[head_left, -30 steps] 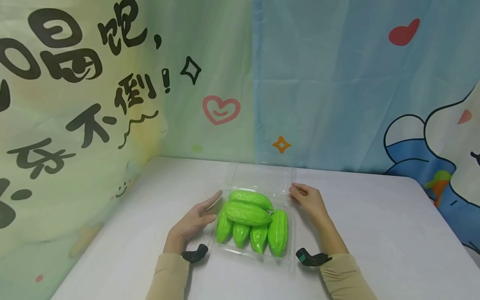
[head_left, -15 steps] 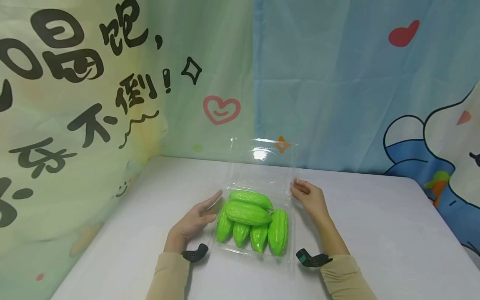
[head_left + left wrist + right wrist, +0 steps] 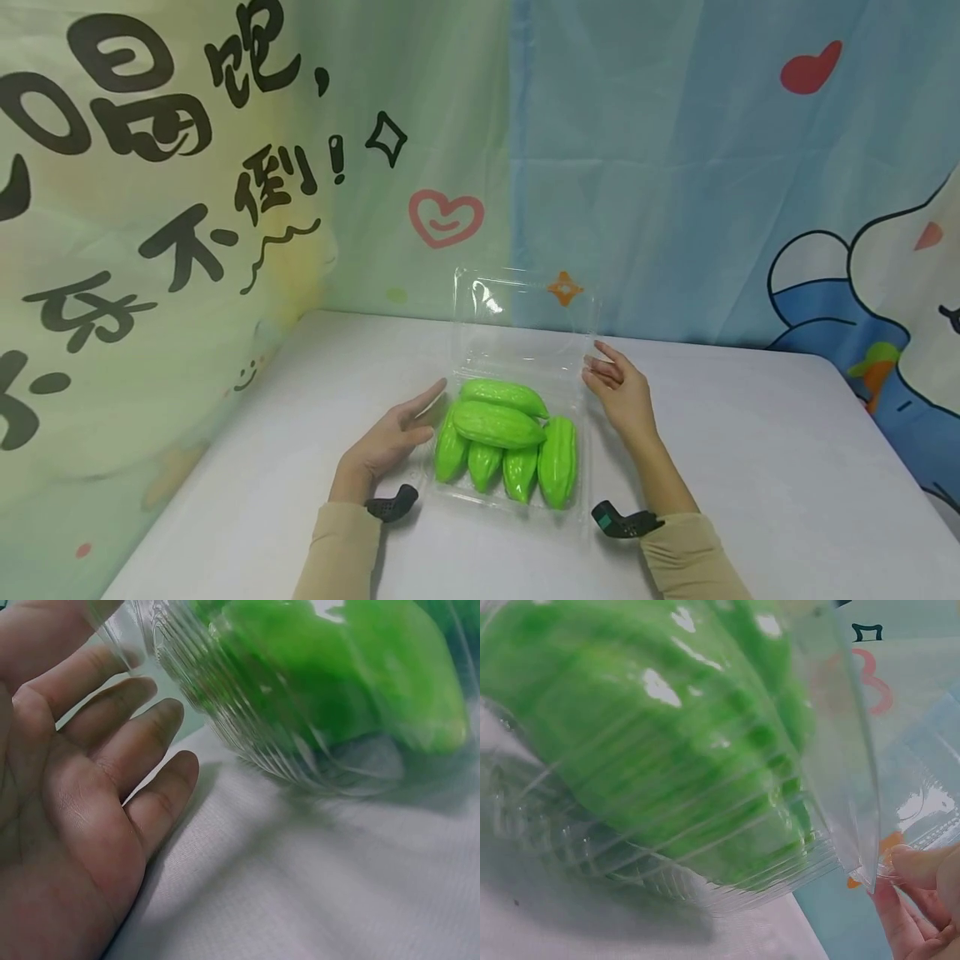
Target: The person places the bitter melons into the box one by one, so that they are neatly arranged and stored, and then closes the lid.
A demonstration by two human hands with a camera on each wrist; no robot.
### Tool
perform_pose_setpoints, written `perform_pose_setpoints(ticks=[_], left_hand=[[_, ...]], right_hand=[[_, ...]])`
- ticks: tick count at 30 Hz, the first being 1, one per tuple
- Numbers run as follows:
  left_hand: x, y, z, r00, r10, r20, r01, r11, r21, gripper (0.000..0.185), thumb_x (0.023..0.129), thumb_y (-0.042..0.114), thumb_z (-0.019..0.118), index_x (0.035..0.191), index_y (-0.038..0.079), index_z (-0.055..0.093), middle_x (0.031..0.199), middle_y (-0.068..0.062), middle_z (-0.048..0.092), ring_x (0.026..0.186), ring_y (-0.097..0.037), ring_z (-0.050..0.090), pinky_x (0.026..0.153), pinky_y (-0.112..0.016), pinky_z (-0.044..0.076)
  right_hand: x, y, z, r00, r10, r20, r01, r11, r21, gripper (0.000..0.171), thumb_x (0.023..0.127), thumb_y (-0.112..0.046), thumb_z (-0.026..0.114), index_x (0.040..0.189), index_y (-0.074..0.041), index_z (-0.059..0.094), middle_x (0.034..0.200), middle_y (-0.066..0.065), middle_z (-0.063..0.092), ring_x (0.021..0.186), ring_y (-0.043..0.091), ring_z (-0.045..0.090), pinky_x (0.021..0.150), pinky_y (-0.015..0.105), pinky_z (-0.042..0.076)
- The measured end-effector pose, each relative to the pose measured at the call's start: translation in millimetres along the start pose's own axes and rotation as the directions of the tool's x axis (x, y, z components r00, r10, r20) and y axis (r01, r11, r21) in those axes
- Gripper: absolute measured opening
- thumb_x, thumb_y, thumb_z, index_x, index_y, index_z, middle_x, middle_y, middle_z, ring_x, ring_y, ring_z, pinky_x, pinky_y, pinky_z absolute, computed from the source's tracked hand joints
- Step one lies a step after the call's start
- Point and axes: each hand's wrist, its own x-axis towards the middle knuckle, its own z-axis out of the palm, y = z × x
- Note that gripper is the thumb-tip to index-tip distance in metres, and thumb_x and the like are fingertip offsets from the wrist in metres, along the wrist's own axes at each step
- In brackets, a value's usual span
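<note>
A clear plastic clamshell container (image 3: 491, 500) lies on the table, holding several glossy, ridged, bright green elongated fruits (image 3: 498, 425). Two lie crosswise over the others. Its transparent lid (image 3: 517, 321) stands raised at the back. My left hand (image 3: 390, 437) is beside the left wall with fingers extended and thumb near the rim; in the left wrist view its fingers (image 3: 154, 799) spread loosely next to the ribbed plastic. My right hand (image 3: 621, 392) is at the lid's right edge. In the right wrist view, its thumb and fingers (image 3: 922, 866) pinch clear plastic by the container's corner.
A white table (image 3: 750, 467) lies under everything. Behind it hangs a printed curtain (image 3: 660, 167), with lettering at left and a cartoon figure at right. Each wrist wears a small black device, such as the right wrist device (image 3: 626, 521).
The lid has swung up from lying back low over the table to standing more upright. My right hand has risen slightly with its edge. My left hand and the fruits stay nearly still.
</note>
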Motion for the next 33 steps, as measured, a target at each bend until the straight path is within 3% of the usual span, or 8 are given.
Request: perform_pose_setpoints(ticks=[2, 8, 11, 19, 23, 27, 31, 33], left_hand=[[0.1, 0.1, -0.4, 1.000, -0.006, -0.001, 0.006, 1.000, 0.004, 0.074, 0.088, 0.029, 0.068, 0.150, 0.028, 0.028, 0.158, 0.011, 0.019, 0.145, -0.023, 0.021, 0.120, -0.045, 0.009], [1.4, -0.1, -1.2, 1.000, -0.005, 0.006, 0.005, 1.000, -0.023, 0.073, 0.087, 0.029, 0.068, 0.149, 0.026, 0.030, 0.158, 0.011, 0.020, 0.146, -0.024, 0.021, 0.119, -0.042, 0.013], [2.0, 0.5, -1.1, 1.000, -0.014, 0.006, 0.014, 1.000, -0.018, 0.077, 0.085, 0.035, 0.070, 0.149, 0.027, 0.029, 0.158, 0.011, 0.021, 0.146, -0.023, 0.021, 0.120, -0.043, 0.012], [1.6, 1.3, -0.3, 0.999, -0.043, -0.010, 0.043, 0.999, -0.020, 0.073, 0.086, 0.031, 0.068, 0.149, 0.031, 0.030, 0.157, 0.013, 0.022, 0.145, -0.020, 0.022, 0.120, -0.046, 0.009], [0.9, 0.9, -0.6, 0.999, -0.041, -0.006, 0.041, 0.999, -0.030, 0.070, 0.089, 0.025, 0.066, 0.149, 0.031, 0.030, 0.157, 0.012, 0.022, 0.145, -0.020, 0.023, 0.120, -0.046, 0.008], [0.3, 0.7, -1.2, 1.000, -0.030, -0.001, 0.029, 0.999, -0.037, 0.069, 0.090, 0.022, 0.064, 0.149, 0.030, 0.029, 0.158, 0.011, 0.021, 0.145, -0.019, 0.023, 0.120, -0.046, 0.009], [0.1, 1.2, -1.2, 1.000, -0.020, 0.003, 0.020, 0.999, -0.041, 0.068, 0.091, 0.020, 0.063, 0.149, 0.029, 0.029, 0.158, 0.009, 0.022, 0.145, -0.019, 0.023, 0.120, -0.047, 0.008], [0.4, 1.4, -0.7, 1.000, -0.023, 0.005, 0.024, 0.999, -0.045, 0.068, 0.091, 0.019, 0.063, 0.149, 0.028, 0.029, 0.158, 0.009, 0.022, 0.145, -0.019, 0.023, 0.120, -0.048, 0.008]], right_hand=[[-1.6, -1.1, 0.3, 1.000, -0.015, -0.001, 0.015, 1.000, -0.012, 0.059, 0.091, -0.014, 0.064, 0.145, -0.016, 0.041, 0.128, 0.015, 0.061, 0.098, -0.004, 0.061, 0.079, 0.003, 0.047], [-4.2, -1.4, -0.2, 0.996, -0.076, 0.036, 0.077, 0.996, -0.038, 0.069, 0.092, -0.008, 0.060, 0.151, -0.022, 0.026, 0.129, 0.017, 0.059, 0.116, 0.027, 0.058, 0.082, 0.001, 0.043], [-5.1, -1.9, -0.4, 0.994, -0.095, 0.061, 0.098, 0.994, -0.038, 0.068, 0.093, -0.006, 0.058, 0.151, -0.022, 0.026, 0.130, 0.020, 0.055, 0.119, 0.033, 0.055, 0.082, 0.000, 0.042], [-7.7, -6.0, -1.7, 0.984, -0.140, 0.112, 0.147, 0.987, -0.058, 0.063, 0.094, -0.002, 0.054, 0.150, -0.018, 0.029, 0.130, 0.022, 0.050, 0.120, 0.033, 0.052, 0.086, 0.007, 0.045], [-11.3, -9.8, -2.6, 0.979, -0.159, 0.130, 0.172, 0.981, -0.093, 0.058, 0.093, 0.000, 0.054, 0.146, -0.016, 0.036, 0.130, 0.018, 0.048, 0.122, 0.032, 0.050, 0.094, 0.028, 0.052], [-14.5, -13.1, -3.6, 0.975, -0.166, 0.148, 0.180, 0.980, -0.086, 0.052, 0.093, 0.002, 0.053, 0.140, -0.016, 0.043, 0.134, 0.016, 0.046, 0.125, 0.034, 0.048, 0.099, 0.044, 0.049], [-19.5, -16.1, -6.8, 0.972, -0.164, 0.168, 0.166, 0.986, 0.004, 0.044, 0.093, 0.007, 0.044, 0.134, -0.009, 0.048, 0.140, 0.015, 0.044, 0.129, 0.031, 0.045, 0.103, 0.041, 0.046], [-22.9, -18.0, -9.0, 0.972, -0.158, 0.171, 0.149, 0.986, 0.070, 0.041, 0.094, 0.006, 0.039, 0.132, -0.005, 0.049, 0.141, 0.014, 0.044, 0.130, 0.026, 0.044, 0.104, 0.032, 0.045]])
